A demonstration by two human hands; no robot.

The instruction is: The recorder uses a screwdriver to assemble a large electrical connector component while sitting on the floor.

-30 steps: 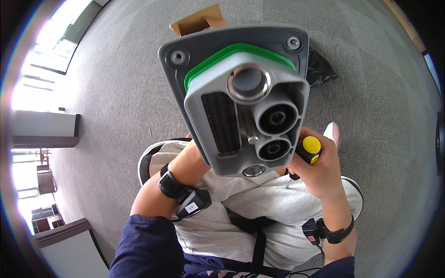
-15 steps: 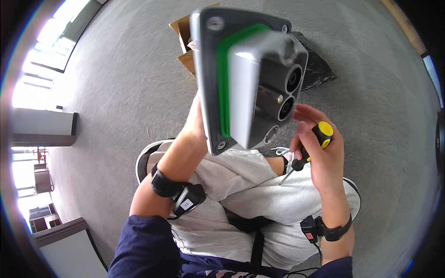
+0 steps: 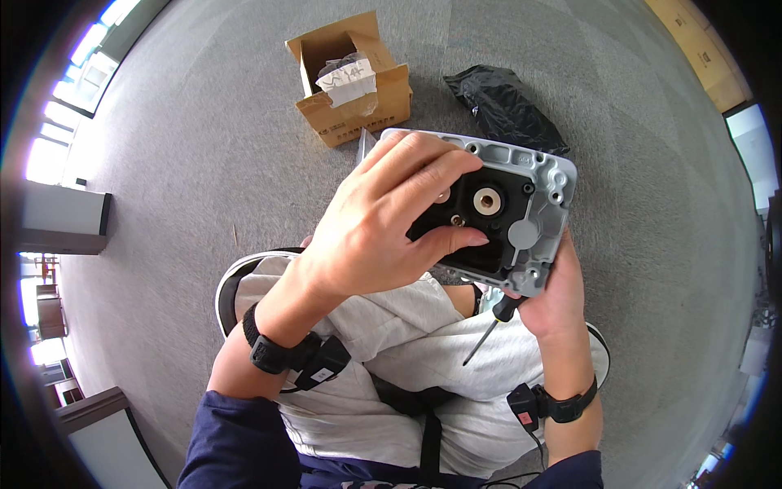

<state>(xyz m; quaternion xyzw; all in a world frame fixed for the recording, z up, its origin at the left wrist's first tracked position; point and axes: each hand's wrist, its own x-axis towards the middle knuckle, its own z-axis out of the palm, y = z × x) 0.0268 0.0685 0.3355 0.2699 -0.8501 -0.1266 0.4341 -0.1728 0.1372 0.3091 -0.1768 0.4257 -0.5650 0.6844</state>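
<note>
Above my lap is a grey metal connector housing [image 3: 544, 238], its back side facing up. A black insert [image 3: 472, 258] fills its middle, with a round metal terminal [image 3: 487, 201] and smaller brass-coloured ones. My left hand [image 3: 371, 220] grips across the housing's left part, thumb and index finger lying over the black insert. Its other fingertips are hidden. My right hand [image 3: 556, 293] holds the lower right corner from beneath, with a screwdriver [image 3: 502, 313] kept in the same hand. The screwdriver's shaft points down and left over the light trousers; most of its handle is hidden.
Beyond the housing, an open cardboard box [image 3: 358, 114] stands on the grey carpet [image 3: 236, 147], a white paper label on it. A black plastic bag [image 3: 509, 106] lies right of the box. Clear plastic [image 3: 366, 144] shows between box and housing. Brown boxes [image 3: 700, 53] stand far right.
The housing has been lowered and turned, so its back shows instead of the socket front. My left hand now lies over it. My right hand has taken hold of its corner, still with the screwdriver.
</note>
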